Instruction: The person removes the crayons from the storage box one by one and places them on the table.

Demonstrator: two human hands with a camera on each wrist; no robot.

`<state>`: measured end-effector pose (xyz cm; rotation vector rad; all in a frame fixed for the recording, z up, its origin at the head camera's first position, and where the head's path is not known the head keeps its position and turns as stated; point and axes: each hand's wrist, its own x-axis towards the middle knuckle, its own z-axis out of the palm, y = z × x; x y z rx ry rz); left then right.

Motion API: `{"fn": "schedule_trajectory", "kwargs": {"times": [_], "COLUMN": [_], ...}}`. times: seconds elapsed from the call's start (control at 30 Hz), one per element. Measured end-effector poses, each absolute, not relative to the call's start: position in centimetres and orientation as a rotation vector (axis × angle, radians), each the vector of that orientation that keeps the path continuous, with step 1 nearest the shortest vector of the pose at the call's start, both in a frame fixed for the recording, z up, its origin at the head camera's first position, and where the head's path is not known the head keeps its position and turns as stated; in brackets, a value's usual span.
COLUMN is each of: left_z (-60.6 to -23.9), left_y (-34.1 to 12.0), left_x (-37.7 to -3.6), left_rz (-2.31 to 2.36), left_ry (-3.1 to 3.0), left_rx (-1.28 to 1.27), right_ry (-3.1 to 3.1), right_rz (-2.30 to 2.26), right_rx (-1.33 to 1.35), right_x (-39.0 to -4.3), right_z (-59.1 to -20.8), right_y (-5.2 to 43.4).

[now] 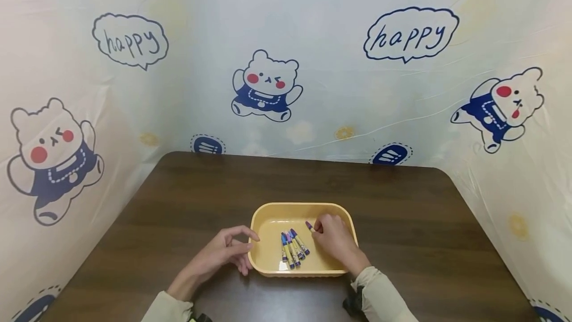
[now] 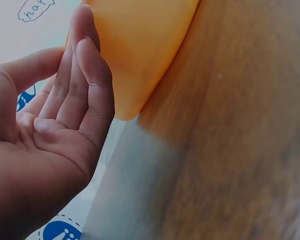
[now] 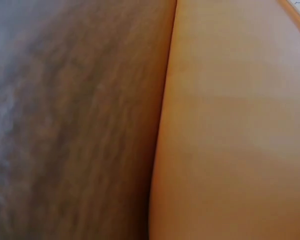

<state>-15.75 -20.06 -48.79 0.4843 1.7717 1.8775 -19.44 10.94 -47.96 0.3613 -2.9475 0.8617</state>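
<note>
1. Yellow plastic tray (image 1: 273,220) sits low in the centre of the head view, on a dark wooden surface (image 1: 178,202).
2. Inside the tray, a bunch of crayons (image 1: 292,246) lies left of centre, side by side.
3. Right hand (image 1: 334,240) reaches into the tray from the lower right, its fingers pinching one purple crayon (image 1: 309,225), tip pointing to the upper left, just beside the bunch.
4. Left hand (image 1: 225,252) rests at the tray's left outer wall, fingers relaxed and holding nothing; the left wrist view shows fingertips (image 2: 85,35) against the rim.
5. Cartoon bear sheeting (image 1: 266,86) fills the upper frame.
</note>
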Motion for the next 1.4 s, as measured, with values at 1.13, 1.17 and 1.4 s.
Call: {"fn": "schedule_trajectory", "kwargs": {"times": [1.13, 1.17, 1.4], "left_z": [-48.6, -48.6, -48.6], "left_y": [-21.1, -21.1, -20.7], "left_x": [-15.8, -15.8, -15.9], "left_rz": [1.863, 1.858, 1.837], "left_ry": [1.766, 1.762, 1.759], "left_rx": [0.518, 0.515, 0.521], "right_ry": [-2.828, -2.834, -2.824], "right_rz": [0.990, 0.997, 1.075], "right_rx": [0.547, 0.540, 0.439], "right_x": [-18.9, -18.7, -17.2], "right_z": [-45.9, -45.7, -43.9], "right_y": [11.7, 11.9, 13.4]}}
